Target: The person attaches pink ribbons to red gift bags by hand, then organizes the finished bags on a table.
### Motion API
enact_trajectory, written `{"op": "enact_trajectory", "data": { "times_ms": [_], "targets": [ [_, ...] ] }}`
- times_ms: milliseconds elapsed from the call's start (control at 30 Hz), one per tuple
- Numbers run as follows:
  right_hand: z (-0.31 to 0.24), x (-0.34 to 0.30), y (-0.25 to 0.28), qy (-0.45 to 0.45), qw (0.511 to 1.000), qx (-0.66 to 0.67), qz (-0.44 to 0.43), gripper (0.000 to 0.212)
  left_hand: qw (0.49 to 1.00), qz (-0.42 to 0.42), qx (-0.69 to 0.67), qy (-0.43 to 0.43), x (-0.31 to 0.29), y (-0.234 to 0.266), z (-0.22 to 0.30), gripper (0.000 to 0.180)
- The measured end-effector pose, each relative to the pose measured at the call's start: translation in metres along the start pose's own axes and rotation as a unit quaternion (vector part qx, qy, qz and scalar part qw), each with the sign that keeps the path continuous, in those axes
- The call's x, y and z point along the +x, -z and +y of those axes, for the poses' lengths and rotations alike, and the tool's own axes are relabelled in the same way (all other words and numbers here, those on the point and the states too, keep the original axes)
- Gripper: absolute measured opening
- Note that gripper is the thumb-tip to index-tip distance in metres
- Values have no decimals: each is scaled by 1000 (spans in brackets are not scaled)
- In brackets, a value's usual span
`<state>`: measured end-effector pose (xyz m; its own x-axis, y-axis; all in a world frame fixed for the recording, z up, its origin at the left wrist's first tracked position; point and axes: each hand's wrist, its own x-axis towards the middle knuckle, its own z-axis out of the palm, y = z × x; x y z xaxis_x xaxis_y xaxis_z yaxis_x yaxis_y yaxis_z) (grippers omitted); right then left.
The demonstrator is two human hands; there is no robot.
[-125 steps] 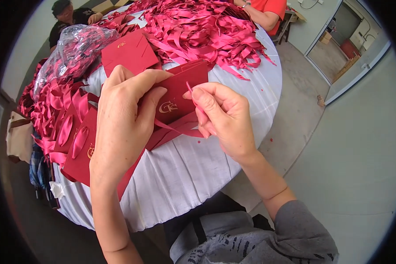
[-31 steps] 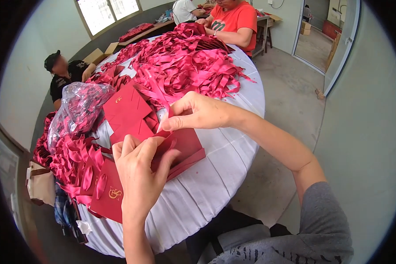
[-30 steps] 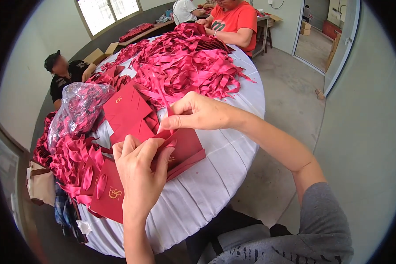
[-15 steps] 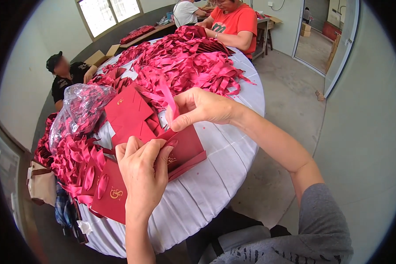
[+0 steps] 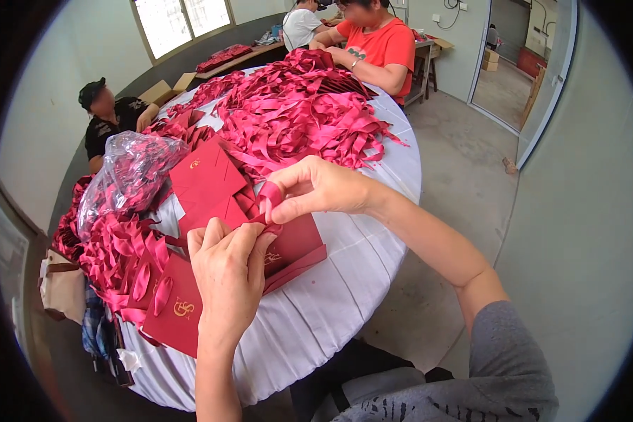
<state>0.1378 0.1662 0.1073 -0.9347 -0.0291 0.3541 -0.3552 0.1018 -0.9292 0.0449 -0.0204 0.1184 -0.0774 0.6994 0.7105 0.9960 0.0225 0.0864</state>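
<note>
My left hand (image 5: 231,264) is closed on the upper edge of a dark red paper gift bag (image 5: 299,243) with gold print. Between the thumb and fingers of my right hand (image 5: 313,186) is a pink-red satin ribbon (image 5: 269,193), bent in a loop just above that edge. The ribbon's lower end meets the bag at my left fingertips; the exact spot is hidden by them. Just beyond my hands lie flat red bags (image 5: 205,179). Left of my left wrist rests another red bag (image 5: 179,309) with a ribbon handle.
Ribboned bags form a big heap (image 5: 299,112) across the round table with a white cloth (image 5: 359,264). A clear plastic bag (image 5: 130,165) of ribbons stands at the left. One person in red (image 5: 376,53) works at the far side, another in black (image 5: 116,116) sits at the left.
My right hand has come down toward the bag's edge, and the ribbon that stood upright is now a small loop there. My left hand keeps its hold.
</note>
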Motion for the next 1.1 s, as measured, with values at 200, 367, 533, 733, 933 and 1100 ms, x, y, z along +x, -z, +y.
{"op": "enact_trajectory", "data": {
  "times_ms": [200,367,533,733,933,1100],
  "targets": [
    [7,0,-32,48,959,-152,234,12,1000,8,-3,-3,0,-2,-5,8],
    [4,8,-32,126,928,-199,288,18,988,66,-130,56,3,20,-19,17],
    [18,11,-13,104,939,-164,283,19,956,79,-137,249,-23,18,-60,21],
    [29,14,-19,65,951,-173,248,20,823,-100,-383,407,-26,13,-58,52],
    [39,17,-35,91,948,-195,236,17,756,-65,-511,405,-17,-1,-57,24],
    [50,13,-39,95,928,-240,267,17,894,67,-285,339,-20,-32,-58,22]
  ]
}}
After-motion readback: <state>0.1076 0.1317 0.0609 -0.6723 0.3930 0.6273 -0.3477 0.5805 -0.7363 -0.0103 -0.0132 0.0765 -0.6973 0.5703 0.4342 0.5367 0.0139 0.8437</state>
